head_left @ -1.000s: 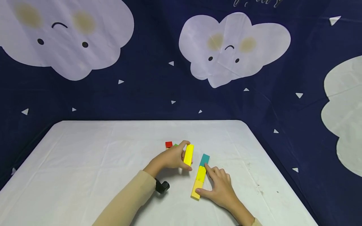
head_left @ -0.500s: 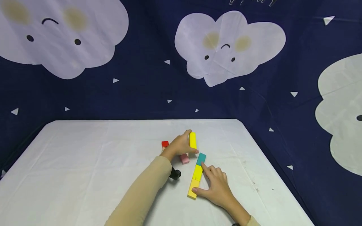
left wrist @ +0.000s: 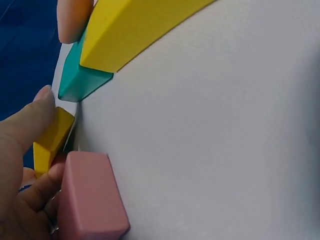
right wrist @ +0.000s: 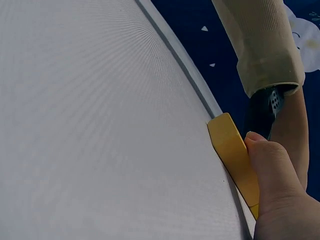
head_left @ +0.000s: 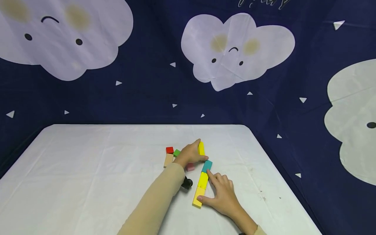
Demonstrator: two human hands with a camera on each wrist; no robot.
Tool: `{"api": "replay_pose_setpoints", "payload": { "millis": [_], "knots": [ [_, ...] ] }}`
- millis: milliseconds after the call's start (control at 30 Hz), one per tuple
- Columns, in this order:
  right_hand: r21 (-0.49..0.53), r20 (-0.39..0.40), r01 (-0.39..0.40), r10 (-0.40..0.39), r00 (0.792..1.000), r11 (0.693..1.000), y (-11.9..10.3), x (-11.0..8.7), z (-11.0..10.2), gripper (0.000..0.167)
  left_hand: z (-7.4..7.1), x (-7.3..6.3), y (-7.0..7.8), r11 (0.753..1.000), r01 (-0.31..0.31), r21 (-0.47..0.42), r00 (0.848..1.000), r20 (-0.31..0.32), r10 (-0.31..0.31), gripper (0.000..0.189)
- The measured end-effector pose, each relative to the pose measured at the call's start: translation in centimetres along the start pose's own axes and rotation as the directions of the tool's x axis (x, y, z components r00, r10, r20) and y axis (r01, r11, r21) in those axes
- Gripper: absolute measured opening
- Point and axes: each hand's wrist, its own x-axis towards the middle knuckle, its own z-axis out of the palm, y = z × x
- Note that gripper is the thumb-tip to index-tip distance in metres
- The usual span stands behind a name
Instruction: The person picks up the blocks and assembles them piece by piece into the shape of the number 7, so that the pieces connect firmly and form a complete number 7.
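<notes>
Toward the far part of the table, my left hand (head_left: 191, 155) pinches a long yellow block (head_left: 201, 148) between thumb and fingers, just beyond the far end of a row. That row runs from a teal block (head_left: 207, 166) through a yellow block (head_left: 203, 180) to a paler yellow block (head_left: 200, 192) nearest me. My right hand (head_left: 222, 194) lies along its right side, index fingertip at the teal block and thumb on the near block. In the left wrist view, a pink block (left wrist: 90, 195) stands close beside the left fingers. The right wrist view shows the thumb (right wrist: 272, 165) against the near block.
Left of the left hand are a red block (head_left: 169, 150), a green block (head_left: 176, 152) and a plain wooden block (head_left: 168, 160). A black wrist camera (head_left: 187, 183) juts from the left sleeve. A white cloth covers the table (head_left: 88, 182), before a dark blue cloud-print backdrop (head_left: 155, 91).
My left hand has carried the long yellow block away from me and to the right, then lowered it slightly past the teal end. The right hand stays at the row.
</notes>
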Motion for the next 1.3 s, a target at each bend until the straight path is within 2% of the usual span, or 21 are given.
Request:
{"api": "replay_pose_setpoints", "payload": {
  "millis": [167,400,600,700,867,1133,1300],
  "knots": [
    [-0.002,-0.003,0.005,-0.005,1.0,1.0,0.0,0.0,-0.1,0.106,0.2,0.0,0.2,0.999,-0.026,0.023,0.999,-0.027,0.026,0.091],
    [-0.001,-0.008,0.013,-0.013,1.0,1.0,0.0,0.0,-0.1,0.105,0.5,0.1,0.8,0.991,-0.042,0.128,0.995,-0.084,0.053,0.085],
    [-0.003,0.004,0.004,-0.004,1.0,1.0,0.0,0.0,-0.1,0.105,0.7,0.2,1.1,0.956,-0.049,0.289,0.993,-0.09,0.078,0.078],
    [-0.003,0.003,0.003,-0.003,1.0,1.0,0.0,0.0,-0.1,0.105,1.1,0.4,1.1,0.942,-0.039,0.333,0.992,-0.104,0.078,0.076],
    [-0.003,-0.003,0.002,-0.002,1.0,1.0,0.1,0.0,-0.1,0.105,1.4,0.5,1.2,0.937,-0.031,0.348,0.991,-0.108,0.073,0.072],
    [0.007,0.006,-0.005,0.005,1.0,1.0,0.1,0.0,-0.1,0.105,1.7,0.6,1.1,0.934,-0.075,0.35,0.988,-0.098,0.117,0.069],
    [0.008,0.01,-0.007,0.007,1.0,1.0,0.0,0.0,0.0,0.104,1.8,0.5,1.2,0.95,-0.083,0.3,0.993,-0.058,0.105,0.067]
  ]
}}
